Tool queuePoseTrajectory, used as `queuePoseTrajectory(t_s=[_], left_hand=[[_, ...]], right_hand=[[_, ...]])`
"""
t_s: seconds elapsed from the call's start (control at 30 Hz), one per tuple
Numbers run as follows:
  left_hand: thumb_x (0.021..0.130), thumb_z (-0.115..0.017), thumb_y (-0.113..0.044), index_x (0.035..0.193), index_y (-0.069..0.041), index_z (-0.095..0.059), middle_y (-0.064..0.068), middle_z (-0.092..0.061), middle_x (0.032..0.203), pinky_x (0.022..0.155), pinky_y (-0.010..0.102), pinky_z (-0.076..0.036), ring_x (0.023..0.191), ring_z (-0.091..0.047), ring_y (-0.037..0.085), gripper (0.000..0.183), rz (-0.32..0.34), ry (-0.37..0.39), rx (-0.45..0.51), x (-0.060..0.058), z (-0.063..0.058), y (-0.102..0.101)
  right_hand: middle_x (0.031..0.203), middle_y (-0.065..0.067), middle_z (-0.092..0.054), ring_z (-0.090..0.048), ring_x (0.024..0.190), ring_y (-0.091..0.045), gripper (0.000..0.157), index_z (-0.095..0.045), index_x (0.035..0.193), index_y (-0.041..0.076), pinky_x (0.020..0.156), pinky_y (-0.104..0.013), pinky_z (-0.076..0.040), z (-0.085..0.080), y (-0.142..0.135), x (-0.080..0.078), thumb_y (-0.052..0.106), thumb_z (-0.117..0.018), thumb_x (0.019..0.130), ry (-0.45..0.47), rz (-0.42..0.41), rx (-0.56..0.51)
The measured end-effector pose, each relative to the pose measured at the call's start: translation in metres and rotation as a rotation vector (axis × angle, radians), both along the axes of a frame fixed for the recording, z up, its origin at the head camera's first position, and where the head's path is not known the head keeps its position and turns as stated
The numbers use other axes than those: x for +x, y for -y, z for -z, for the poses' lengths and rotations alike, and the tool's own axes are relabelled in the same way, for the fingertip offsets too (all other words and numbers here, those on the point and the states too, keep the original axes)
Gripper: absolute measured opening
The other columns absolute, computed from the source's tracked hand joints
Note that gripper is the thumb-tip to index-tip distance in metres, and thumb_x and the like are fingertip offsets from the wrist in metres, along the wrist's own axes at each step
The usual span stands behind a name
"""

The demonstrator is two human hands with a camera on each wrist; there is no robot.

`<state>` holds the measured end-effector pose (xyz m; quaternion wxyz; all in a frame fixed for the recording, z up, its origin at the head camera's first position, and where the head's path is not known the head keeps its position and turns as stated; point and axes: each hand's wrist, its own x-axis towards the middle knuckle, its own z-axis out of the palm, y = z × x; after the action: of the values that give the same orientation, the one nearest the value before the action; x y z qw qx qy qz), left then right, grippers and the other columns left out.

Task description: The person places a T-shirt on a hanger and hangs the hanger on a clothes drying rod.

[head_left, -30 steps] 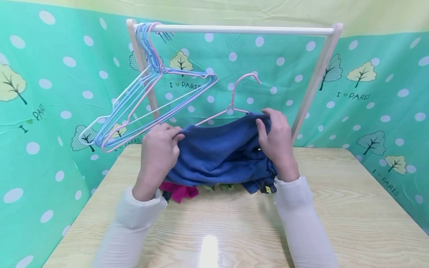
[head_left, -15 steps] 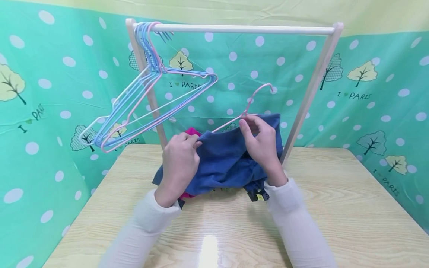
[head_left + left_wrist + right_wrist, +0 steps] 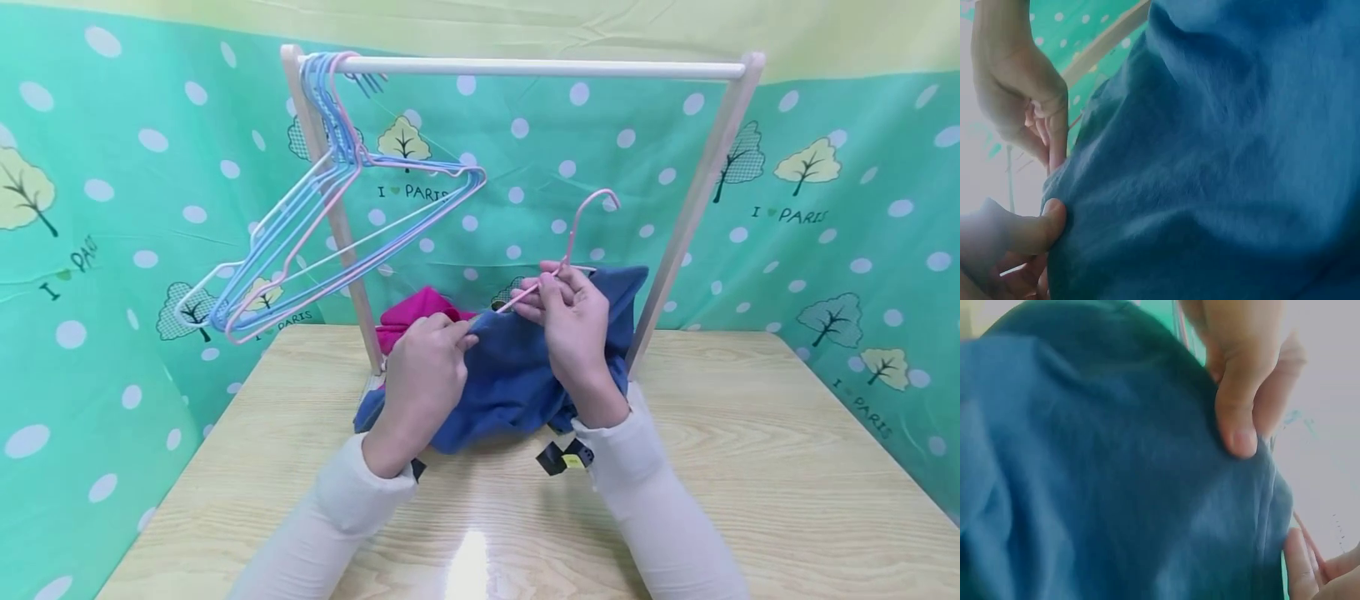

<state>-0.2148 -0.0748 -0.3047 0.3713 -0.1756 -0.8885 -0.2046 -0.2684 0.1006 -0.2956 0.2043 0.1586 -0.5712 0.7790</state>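
Note:
A blue cloth garment [image 3: 506,367] hangs between the hands, its upper edge along a pink wire hanger [image 3: 572,237]. My left hand [image 3: 427,375] pinches that edge between thumb and fingers; the left wrist view shows its thumb [image 3: 1054,219] on the cloth. Just below the hook, my right hand [image 3: 577,321] pinches the hanger's neck, some fingers reaching behind its left arm. The hook stands up free, curving to the right. In the right wrist view the garment [image 3: 1116,456] fills most of the frame. Cloth covers much of the hanger's lower part.
Behind the hands stands a rack with a white rail [image 3: 525,68] and wooden posts. Several blue, white and pink hangers [image 3: 327,108] hang at its left end. Magenta cloth [image 3: 420,312] lies behind my left hand. A wooden table [image 3: 750,467] lies below.
My right hand has left the garment's right edge and moved left onto the hanger's neck. My left hand, still pinching the cloth, has moved right and down; garment and hanger shifted right, uncovering magenta cloth.

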Motion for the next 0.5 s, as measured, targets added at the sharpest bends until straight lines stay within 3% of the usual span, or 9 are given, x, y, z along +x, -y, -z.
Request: queuePoseTrajectory(t_s=[0.17, 0.4, 0.5], left_hand=[[0.088, -0.081, -0.014, 0.109, -0.006, -0.081, 0.008, -0.062, 0.076, 0.061, 0.035, -0.056, 0.069, -0.060, 0.023, 0.023, 0.026, 0.020, 0.005, 0.0018, 0.0006, -0.0017], [0.086, -0.084, -0.020, 0.109, -0.007, -0.080, 0.008, -0.071, 0.091, 0.071, 0.039, -0.058, 0.082, -0.065, 0.025, 0.027, 0.094, 0.032, 0.050, 0.0038, -0.0036, 0.0005], [0.086, -0.085, -0.022, 0.106, -0.006, -0.080, 0.008, -0.073, 0.095, 0.072, 0.038, -0.058, 0.085, -0.066, 0.024, 0.026, 0.106, 0.002, 0.082, 0.0055, -0.0088, 0.0036]], right_hand=[[0.096, -0.016, -0.070, -0.075, 0.090, -0.029, 0.021, -0.059, 0.118, -0.003, 0.080, -0.037, -0.061, -0.0012, 0.0004, 0.0019, 0.012, -0.048, 0.108, 0.037, -0.022, -0.039], [0.092, -0.014, -0.067, -0.074, 0.084, -0.025, 0.019, -0.059, 0.116, 0.000, 0.076, -0.035, -0.062, -0.0039, -0.0013, 0.0018, 0.014, -0.047, 0.109, 0.021, -0.050, -0.046], [0.090, -0.012, -0.066, -0.072, 0.079, -0.021, 0.020, -0.059, 0.116, 0.000, 0.073, -0.032, -0.062, -0.0052, -0.0026, 0.0021, 0.013, -0.046, 0.109, 0.017, -0.066, -0.027]])
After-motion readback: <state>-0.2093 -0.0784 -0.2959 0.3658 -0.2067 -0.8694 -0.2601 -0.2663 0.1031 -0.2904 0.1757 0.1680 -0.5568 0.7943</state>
